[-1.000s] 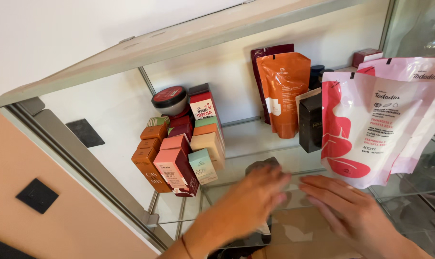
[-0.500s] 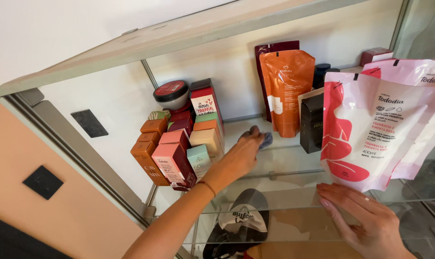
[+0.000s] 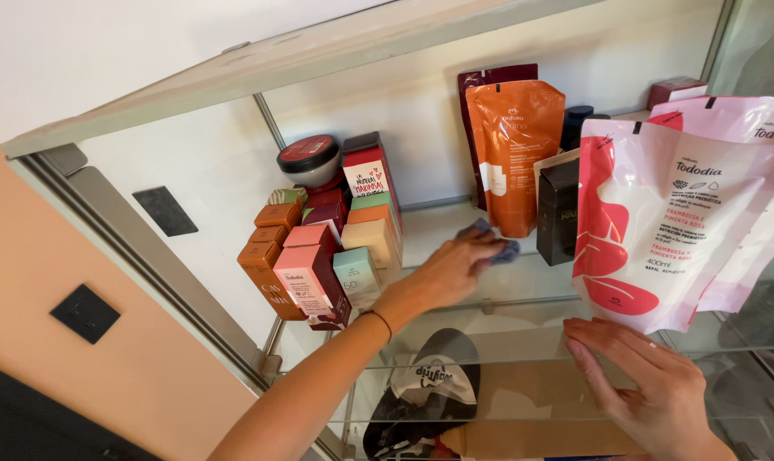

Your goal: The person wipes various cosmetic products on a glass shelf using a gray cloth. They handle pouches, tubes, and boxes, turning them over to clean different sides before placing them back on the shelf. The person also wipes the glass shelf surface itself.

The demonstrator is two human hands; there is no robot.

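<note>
place: shop display case | evidence: glass shelves (image 3: 455, 300), stacked cosmetics boxes (image 3: 319, 265), refill pouches (image 3: 660, 222) facing outward

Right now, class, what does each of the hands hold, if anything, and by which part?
The left hand bunches a small blue-grey cloth under its fingertips against the glass shelf. The right hand holds nothing; it lies flat on the shelf's front edge.

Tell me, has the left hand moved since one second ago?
Yes. The left hand, holding a bluish cloth, went from the front edge deeper onto the glass shelf, toward the orange pouch.
</note>
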